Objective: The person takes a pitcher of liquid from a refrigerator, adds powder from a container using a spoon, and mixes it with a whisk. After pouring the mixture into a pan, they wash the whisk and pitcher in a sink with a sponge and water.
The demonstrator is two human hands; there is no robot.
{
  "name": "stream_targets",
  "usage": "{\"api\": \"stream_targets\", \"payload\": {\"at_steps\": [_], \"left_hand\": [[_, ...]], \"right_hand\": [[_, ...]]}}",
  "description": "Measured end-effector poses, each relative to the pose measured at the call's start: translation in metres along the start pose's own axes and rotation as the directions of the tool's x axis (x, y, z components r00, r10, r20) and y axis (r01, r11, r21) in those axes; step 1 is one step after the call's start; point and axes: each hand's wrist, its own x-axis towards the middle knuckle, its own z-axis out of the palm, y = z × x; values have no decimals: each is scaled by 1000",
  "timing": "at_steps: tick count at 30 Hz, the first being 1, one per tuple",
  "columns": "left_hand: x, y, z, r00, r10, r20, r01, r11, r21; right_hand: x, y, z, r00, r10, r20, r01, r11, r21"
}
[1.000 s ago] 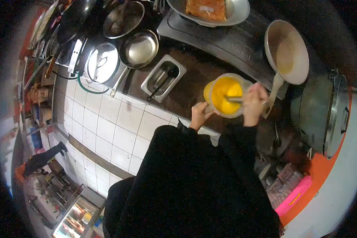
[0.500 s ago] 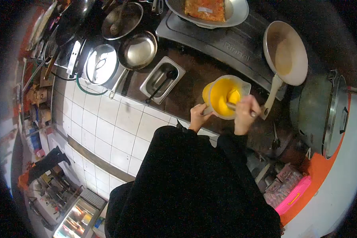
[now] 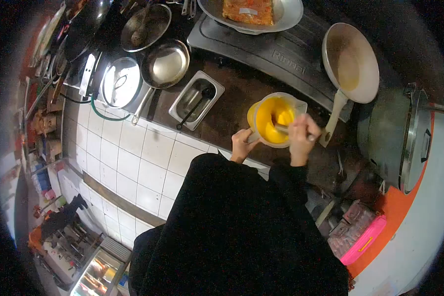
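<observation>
My left hand [image 3: 242, 146] is closed around the handle of a translucent plastic measuring jug [image 3: 300, 106], which rests on or just above the dark counter. Inside is a bright yellow liquid [image 3: 265, 123], perhaps beaten egg. Over the jug's near right rim, my right hand [image 3: 301, 138], a little blurred, grips a stirring utensil [image 3: 281, 129]. Its lower end is down in the yellow liquid, so I cannot make out its exact kind.
Behind the jug stands a Rinnai stove [image 3: 266, 56] bearing a pale pan [image 3: 293, 22] with a browned block of food. A cream frying pan [image 3: 367, 54] is at right, beside a large metal pot [image 3: 387, 133]. Left are a steel container [image 3: 175, 112] and a steel frying pan [image 3: 155, 81].
My right hand and the utensil have shifted slightly within the jug, and the yellow liquid's swirl looks different. The whole view has slid a little, with things now farther left.
</observation>
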Motion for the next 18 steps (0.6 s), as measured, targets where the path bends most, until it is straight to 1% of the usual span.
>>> {"api": "stream_targets", "payload": {"at_steps": [1,2,3,5,6,7,8,9,10,11,12,13,14,15,16,17,18], "left_hand": [[-4,1,-1,1000,4,4,-4,1000,-11],[-7,2,-2,1000,-2,8,3,1000,-10],[-2,5,-2,1000,2,5,-2,1000,-10],[-3,6,-1,1000,-4,-3,4,1000,-7],[-4,5,-2,1000,-25,14,25,1000,6],[-3,4,-2,999,-40,31,39,999,18],[-1,6,-3,999,-32,27,32,999,18],[-1,9,-3,999,-46,2,47,999,-14],[0,11,-2,998,-64,-26,63,997,-45],[-5,13,-4,997,-75,-22,74,996,-46],[-3,13,-4,998,-67,-2,67,997,-32],[1,12,-4,998,-60,9,61,998,-17],[1,10,-4,999,-53,11,53,999,-12],[-3,8,-5,998,-64,5,64,998,-12],[-5,6,-5,999,-48,8,48,999,-8],[-1,4,-2,1000,-25,1,25,1000,-7],[4,5,1,999,-32,-30,32,999,-16]], "right_hand": [[2,-13,-2,998,46,-47,-39,991,124],[1,-27,1,969,113,-220,-20,923,385],[4,-38,-6,989,-126,-76,147,869,472],[-9,-28,-2,945,-290,-155,328,831,448],[-23,-9,1,946,-287,-153,325,832,450],[-38,18,6,906,-414,-89,416,909,5],[-44,31,10,865,-501,27,462,774,-433],[-38,21,11,861,-507,33,470,770,-431],[-27,2,14,940,-341,-3,336,927,-169],[-24,-19,14,990,-143,6,142,985,99],[-21,-37,11,982,-126,-141,155,965,213],[-18,-32,1,931,-351,-101,359,930,81],[-23,-24,3,933,-348,-89,355,931,82],[-32,-15,6,919,-395,-3,393,916,-74],[-37,-9,8,896,-433,95,443,868,-223],[-34,-6,11,863,-464,202,506,787,-354],[-22,-12,10,939,-331,93,341,930,-139]]}}
